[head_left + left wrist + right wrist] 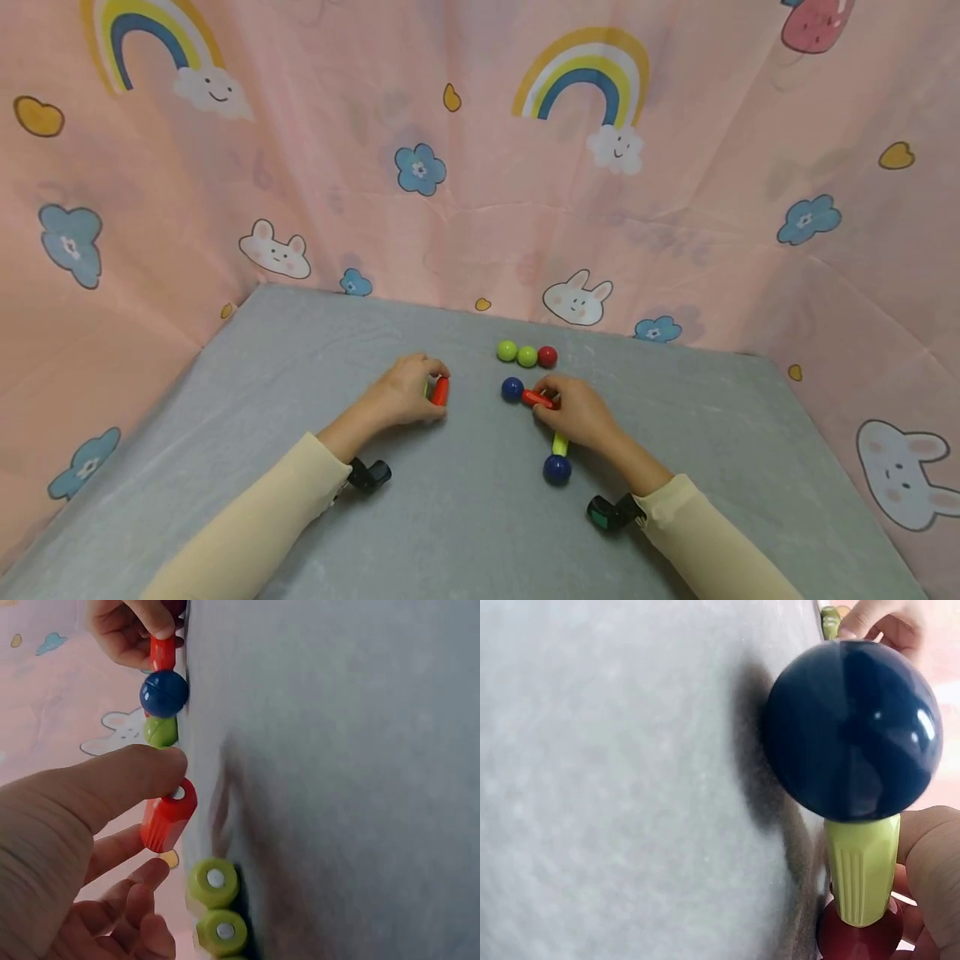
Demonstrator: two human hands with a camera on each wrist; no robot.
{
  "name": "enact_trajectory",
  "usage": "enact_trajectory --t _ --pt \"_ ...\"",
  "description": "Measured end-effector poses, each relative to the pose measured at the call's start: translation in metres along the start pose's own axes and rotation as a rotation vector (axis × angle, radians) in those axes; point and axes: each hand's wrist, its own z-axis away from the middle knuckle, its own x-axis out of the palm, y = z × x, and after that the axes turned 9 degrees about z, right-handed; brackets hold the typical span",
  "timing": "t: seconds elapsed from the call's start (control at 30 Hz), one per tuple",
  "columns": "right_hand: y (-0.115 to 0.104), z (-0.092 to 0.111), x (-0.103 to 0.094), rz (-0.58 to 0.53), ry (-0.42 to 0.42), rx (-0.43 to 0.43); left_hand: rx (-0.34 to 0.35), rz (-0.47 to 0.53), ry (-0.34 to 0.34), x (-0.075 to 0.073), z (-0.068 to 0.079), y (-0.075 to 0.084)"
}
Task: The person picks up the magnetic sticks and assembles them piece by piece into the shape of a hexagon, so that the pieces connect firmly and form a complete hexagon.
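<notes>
Rod [441, 392] pinched in left hand [397, 393], ball-tipped rod [537, 399] pinched in right hand [583, 413]

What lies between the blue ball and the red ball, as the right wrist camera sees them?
A lime rod, running from the blue ball to the red ball; the right wrist view shows it.

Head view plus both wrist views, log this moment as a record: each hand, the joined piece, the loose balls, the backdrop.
left hand: pinches a red rod
right hand: grips a second red rod
joined piece: second red rod and lime rod, meeting at a corner ball, red; blue balls on outer ends
loose balls: two green, one red, in a row
backdrop: pink, with rainbows
</notes>
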Motion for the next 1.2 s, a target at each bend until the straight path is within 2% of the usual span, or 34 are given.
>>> enact_trajectory --t 0.2,0.37,0.5,0.87,1.2 --pt "-0.001 0.0 0.001 0.008 0.004 -0.004 0.052 0.147 0.004 0.008 0.001 0.005" --pt "-0.001 0.0 0.001 0.006 -0.006 -0.001 0.038 0.256 -0.036 0.016 0.0 0.01" --pt "-0.001 0.0 0.001 0.006 -0.013 0.003 0.026 0.323 -0.029 0.022 -0.001 0.016" --pt "-0.004 0.003 0.001 0.003 -0.008 0.027 -0.011 0.299 -0.016 0.043 -0.01 0.031" --pt "-0.005 0.005 0.002 -0.004 0.021 -0.018 0.026 0.293 0.015 0.056 -0.023 0.031"
